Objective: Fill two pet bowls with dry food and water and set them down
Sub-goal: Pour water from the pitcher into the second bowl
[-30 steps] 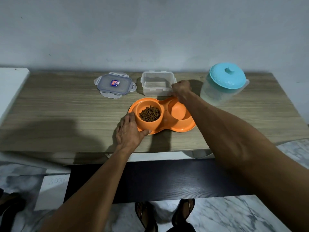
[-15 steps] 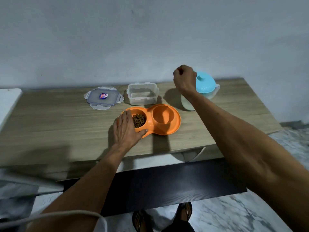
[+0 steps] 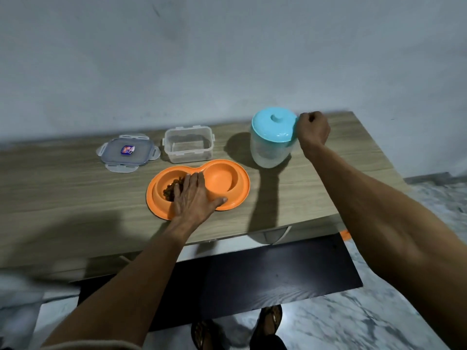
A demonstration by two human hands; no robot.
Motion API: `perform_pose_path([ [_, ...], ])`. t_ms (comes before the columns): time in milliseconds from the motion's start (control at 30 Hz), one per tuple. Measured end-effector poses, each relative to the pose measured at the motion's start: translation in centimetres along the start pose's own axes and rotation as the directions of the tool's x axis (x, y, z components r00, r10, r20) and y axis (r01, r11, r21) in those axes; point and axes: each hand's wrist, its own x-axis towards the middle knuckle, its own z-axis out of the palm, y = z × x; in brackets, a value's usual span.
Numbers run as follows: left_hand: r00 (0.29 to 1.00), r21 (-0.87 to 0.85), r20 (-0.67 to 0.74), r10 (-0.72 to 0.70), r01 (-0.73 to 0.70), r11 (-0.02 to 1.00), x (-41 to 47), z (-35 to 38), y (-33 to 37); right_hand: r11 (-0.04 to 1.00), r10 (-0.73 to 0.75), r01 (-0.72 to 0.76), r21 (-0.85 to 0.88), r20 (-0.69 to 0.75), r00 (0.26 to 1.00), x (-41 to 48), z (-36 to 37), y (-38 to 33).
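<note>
Pressing flat on the orange bowl (image 3: 228,181) mid-bench with the left hand (image 3: 193,198) — fingers spread, grasping nothing; clenching the right hand (image 3: 313,128) at the jug (image 3: 271,140) — handle hidden.

A single wide-angle head camera is looking forward and steeply down from standing height. It is taking in the wooden tabletop (image 3: 63,188) across the middle of the frame, the grey wall (image 3: 227,59) filling the 12 o'clock part, and the marble floor (image 3: 353,319) with the person's sandalled feet (image 3: 237,329) at 6 o'clock. Both forearms are reaching in from 5 and 7 o'clock. With only one view, nothing is being shared.
</note>
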Motion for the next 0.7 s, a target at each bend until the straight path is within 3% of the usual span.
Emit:
perform_pose_path([
  [100, 1.0, 0.013, -0.013, -0.012, 0.012, 1.0, 0.1, 0.5, 0.5, 0.959, 0.194, -0.203, 0.197, 0.064, 0.979, 1.0, 0.7, 1.8],
  [267, 1.0, -0.017, -0.019, -0.025, 0.024, 1.0, 0.6, 0.8, 0.9, 0.862, 0.34, -0.377, 0.339, 0.167, 0.926, 2.2, 2.1, 3.2],
  [500, 0.999, -0.022, -0.006, -0.04, 0.04, 0.999, 0.7, 1.3, 1.3, 0.81, 0.402, -0.45, 0.377, 0.203, 0.893, 2.7, 2.2, 3.9],
  [700, 1.0, 0.015, 0.004, -0.028, 0.028, 0.999, 0.6, 1.6, 1.2, 0.858, 0.354, -0.397, 0.326, 0.183, 0.917, 1.9, 1.8, 2.7],
])
